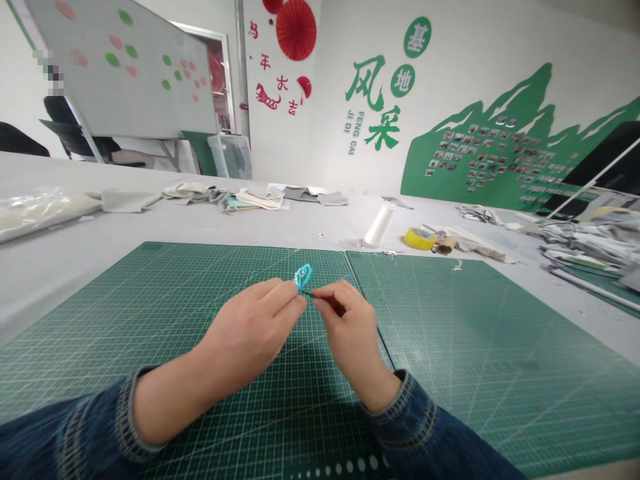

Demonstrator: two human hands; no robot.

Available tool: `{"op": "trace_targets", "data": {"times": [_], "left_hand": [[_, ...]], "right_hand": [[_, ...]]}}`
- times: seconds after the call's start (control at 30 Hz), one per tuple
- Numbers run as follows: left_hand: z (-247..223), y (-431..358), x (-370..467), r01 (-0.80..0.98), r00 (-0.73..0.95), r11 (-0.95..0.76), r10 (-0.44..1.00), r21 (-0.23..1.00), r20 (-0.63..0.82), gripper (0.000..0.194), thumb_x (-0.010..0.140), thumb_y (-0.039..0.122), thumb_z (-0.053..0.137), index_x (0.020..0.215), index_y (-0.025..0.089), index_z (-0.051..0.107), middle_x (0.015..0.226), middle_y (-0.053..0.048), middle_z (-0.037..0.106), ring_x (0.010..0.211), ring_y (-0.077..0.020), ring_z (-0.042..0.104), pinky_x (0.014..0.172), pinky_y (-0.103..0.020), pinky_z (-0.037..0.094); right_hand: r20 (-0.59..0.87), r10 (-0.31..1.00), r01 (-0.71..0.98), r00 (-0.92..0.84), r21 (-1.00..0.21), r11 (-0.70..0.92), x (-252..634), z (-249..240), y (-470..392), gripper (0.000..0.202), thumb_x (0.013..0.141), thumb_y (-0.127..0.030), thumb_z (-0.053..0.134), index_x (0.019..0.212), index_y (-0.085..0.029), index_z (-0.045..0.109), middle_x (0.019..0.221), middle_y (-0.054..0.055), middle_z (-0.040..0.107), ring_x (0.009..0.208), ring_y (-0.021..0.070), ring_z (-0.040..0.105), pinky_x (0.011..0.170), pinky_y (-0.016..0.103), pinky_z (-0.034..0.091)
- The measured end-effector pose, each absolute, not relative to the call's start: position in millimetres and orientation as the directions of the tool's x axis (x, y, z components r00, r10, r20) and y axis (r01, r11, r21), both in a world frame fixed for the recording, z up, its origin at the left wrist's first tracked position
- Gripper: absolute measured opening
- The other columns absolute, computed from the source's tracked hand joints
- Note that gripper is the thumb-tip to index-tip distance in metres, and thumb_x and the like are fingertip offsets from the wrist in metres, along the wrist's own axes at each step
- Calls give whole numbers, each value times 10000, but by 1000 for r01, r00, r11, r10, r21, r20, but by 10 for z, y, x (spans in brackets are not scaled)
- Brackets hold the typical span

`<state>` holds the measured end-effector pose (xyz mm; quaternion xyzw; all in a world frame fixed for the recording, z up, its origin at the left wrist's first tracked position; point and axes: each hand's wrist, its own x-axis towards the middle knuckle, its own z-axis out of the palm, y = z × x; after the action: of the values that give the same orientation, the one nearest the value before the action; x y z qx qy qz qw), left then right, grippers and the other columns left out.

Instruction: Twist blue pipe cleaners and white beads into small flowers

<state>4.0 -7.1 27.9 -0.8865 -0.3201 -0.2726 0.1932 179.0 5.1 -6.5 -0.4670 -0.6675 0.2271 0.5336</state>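
Over the green cutting mat (175, 287), both hands meet near the middle. My left hand (255, 320) is closed in a pinch at the base of a small light-blue looped ornament (303, 275), shaped like a petal or wing with a white edge. From that base a thin dark-green strand (309, 294) runs to the right. My right hand (350, 320) pinches the strand's other end between thumb and index finger. The fingertips of the two hands are a short gap apart. What lies inside the left fingers is hidden.
A second cutting mat (480, 333) adjoins on the right. Behind stand a white thread cone (379, 225) and a yellow tape roll (420, 238). Fabric scraps (260, 197) lie along the back, a plastic-wrapped bundle (40, 210) at left, and more cloth (590, 237) at right.
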Motion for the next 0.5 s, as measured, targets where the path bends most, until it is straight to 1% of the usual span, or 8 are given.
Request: {"op": "trace_targets", "data": {"times": [0.03, 0.1, 0.17, 0.2, 0.27, 0.33, 0.43, 0.5], "left_hand": [[306, -82, 35, 676, 664, -705, 454, -216, 594, 218, 930, 92, 463, 892, 112, 677, 800, -68, 597, 719, -206, 523, 657, -354, 476], [361, -91, 22, 678, 685, -684, 454, -270, 569, 221, 923, 86, 458, 879, 111, 674, 788, -65, 583, 695, -211, 500, 629, -360, 469], [407, -78, 2, 683, 694, -678, 485, -272, 532, 205, 914, 85, 472, 869, 116, 670, 791, -61, 573, 696, -214, 494, 617, -360, 460], [426, -63, -12, 693, 688, -677, 518, -249, 508, 193, 912, 91, 483, 860, 122, 667, 797, -57, 570, 703, -213, 497, 622, -358, 458], [455, -19, -49, 721, 662, -673, 599, -165, 449, 184, 916, 108, 500, 835, 137, 663, 803, -46, 564, 726, -206, 512, 649, -351, 457], [479, 32, -92, 743, 632, -666, 670, -61, 389, 195, 929, 136, 503, 834, 150, 672, 819, -38, 569, 754, -193, 537, 680, -337, 455], [516, 108, -158, 745, 606, -661, 727, 91, 323, 205, 929, 158, 512, 846, 174, 699, 838, -22, 592, 768, -162, 566, 700, -304, 441], [549, 157, -208, 727, 603, -658, 748, 194, 277, 192, 899, 154, 544, 809, 193, 710, 820, -2, 607, 760, -140, 575, 702, -282, 425]], "right_hand": [[560, 827, 450, -43, -728, 517, 1791, -59, 34, 167, 867, -93, 563, 825, -197, 685, 805, 13, 614, 743, 150, 565, 676, 290, 441], [613, 775, 542, -156, -603, 586, 1789, -52, 0, 197, 912, -95, 513, 858, -188, 678, 827, 27, 609, 764, 157, 567, 695, 296, 444], [611, 749, 599, -258, -507, 620, 1782, -53, -24, 208, 939, -110, 484, 867, -174, 669, 828, 39, 604, 741, 160, 558, 679, 299, 441], [604, 739, 614, -298, -471, 633, 1780, -56, -30, 209, 946, -115, 480, 871, -170, 667, 828, 42, 605, 733, 162, 555, 672, 299, 440], [593, 721, 615, -359, -430, 661, 1780, -64, -32, 210, 950, -110, 477, 888, -169, 669, 837, 46, 613, 735, 162, 557, 676, 297, 445], [582, 707, 594, -402, -422, 685, 1786, -70, -22, 218, 946, -89, 477, 915, -174, 675, 857, 44, 625, 760, 161, 569, 700, 295, 454], [565, 685, 544, -461, -430, 721, 1801, -62, -3, 231, 946, -80, 478, 918, -175, 686, 870, 44, 643, 795, 164, 586, 722, 296, 465], [547, 676, 507, -493, -451, 735, 1808, -40, 2, 227, 954, -99, 482, 918, -173, 694, 883, 46, 653, 814, 166, 593, 732, 301, 468]]}}
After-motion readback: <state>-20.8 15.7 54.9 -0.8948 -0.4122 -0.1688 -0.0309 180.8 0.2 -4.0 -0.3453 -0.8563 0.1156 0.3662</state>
